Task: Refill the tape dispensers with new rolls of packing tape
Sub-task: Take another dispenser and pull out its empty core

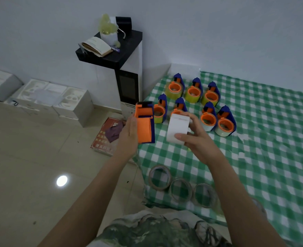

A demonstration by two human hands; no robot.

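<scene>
Here, the left hand (129, 134) holds a dispenser (144, 122) upright over the table's edge. Just beside it, apart from the left, the right hand (197, 139) grips a tape roll (177, 128), thumb across its face and fingers over the top. The dispenser is orange with a dark blue side; the roll is plain white and thick. Behind them, seven loaded dispensers (193, 93) stand on a green-checked cloth (254, 139), and three thin rolls (181, 189) lie near its front edge. White boxes (72, 102) sit on the pale tiled floor (31, 157).
</scene>
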